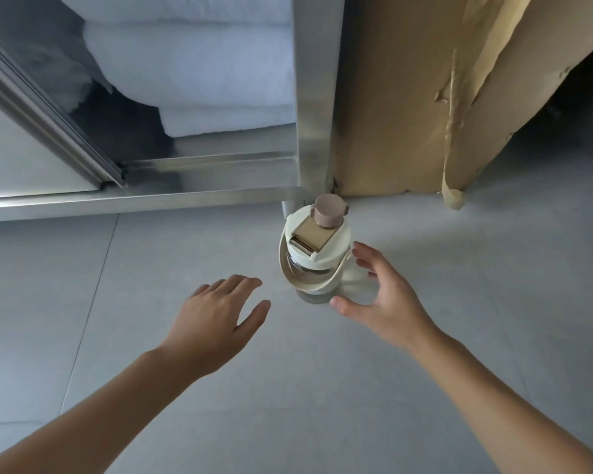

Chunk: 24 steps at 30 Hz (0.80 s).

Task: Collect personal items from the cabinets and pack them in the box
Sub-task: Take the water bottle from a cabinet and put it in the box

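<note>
Single head view — steeply downward, forward, close over floor (288, 388) beside cabinet (317, 97) base

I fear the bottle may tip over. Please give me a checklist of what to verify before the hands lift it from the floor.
1. Bottle stands upright on the floor: ok.
2. Right hand grips the bottle: not ok; it is open beside it.
3. Left hand free to help: ok; it is open and holds nothing.
4. Lid sealed tight: cannot tell.
5. Cardboard box opening within reach: cannot tell; only its torn side shows.
</note>
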Motion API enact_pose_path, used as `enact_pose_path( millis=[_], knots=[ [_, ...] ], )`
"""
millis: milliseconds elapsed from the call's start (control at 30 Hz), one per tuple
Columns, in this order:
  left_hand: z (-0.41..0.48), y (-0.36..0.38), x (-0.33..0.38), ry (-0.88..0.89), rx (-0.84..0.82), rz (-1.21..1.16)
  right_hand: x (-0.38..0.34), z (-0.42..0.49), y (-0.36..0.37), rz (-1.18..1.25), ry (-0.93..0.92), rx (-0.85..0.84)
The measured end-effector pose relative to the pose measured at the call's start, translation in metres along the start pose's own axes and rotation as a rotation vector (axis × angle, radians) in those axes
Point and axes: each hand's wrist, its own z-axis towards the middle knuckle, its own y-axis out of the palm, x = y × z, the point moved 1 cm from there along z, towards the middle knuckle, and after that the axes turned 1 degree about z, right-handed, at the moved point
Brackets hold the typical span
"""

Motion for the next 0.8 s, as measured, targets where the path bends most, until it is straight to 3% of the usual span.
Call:
enact_pose_path(
  millis=[433,800],
  knots=[
    [0.004,0.036,0.002,-0.07,-0.015,-0.046,0.029,0.039,0.028,0.047,0.019,-0.083],
    [-0.005,0.027,0.003,0.024,-0.022,0.024,0.028,0.041,0.052,0.088,0.016,0.05]
  ],
)
